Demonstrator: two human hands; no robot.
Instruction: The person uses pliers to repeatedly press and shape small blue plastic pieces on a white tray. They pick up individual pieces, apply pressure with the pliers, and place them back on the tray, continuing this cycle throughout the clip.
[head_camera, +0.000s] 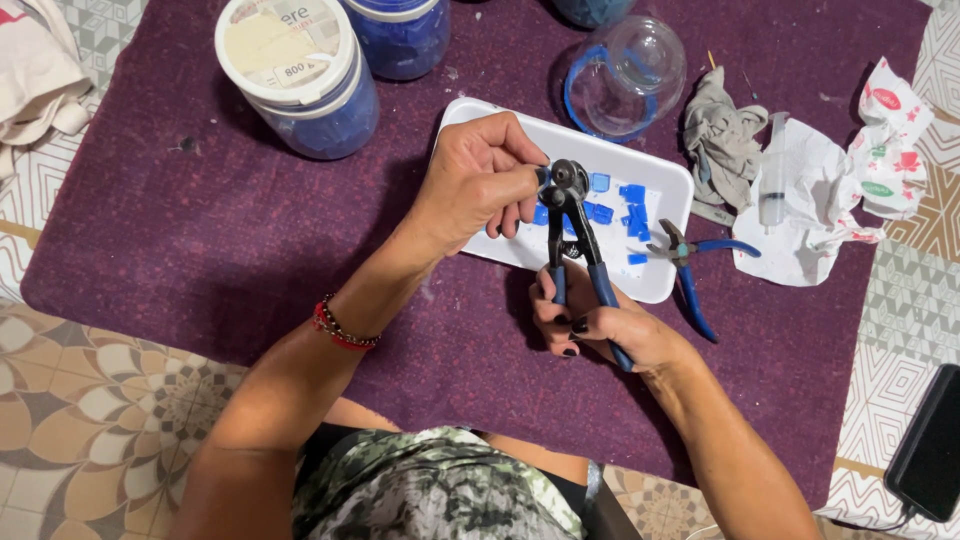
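I take the tray (470, 118) as my landmark; it lies on the cloth (200, 250). Tile pieces (630, 195) lie in it. My nippers (575, 235) hang over it, with my left hand (480, 180) at their head and my right hand (590, 320) on the handles nearer me. Pliers (695, 270) lie across its right edge. Two tubs (300, 75) stand to its left, a glass jar (630, 70) lies behind it, and a rag (720, 140) lies right of it.
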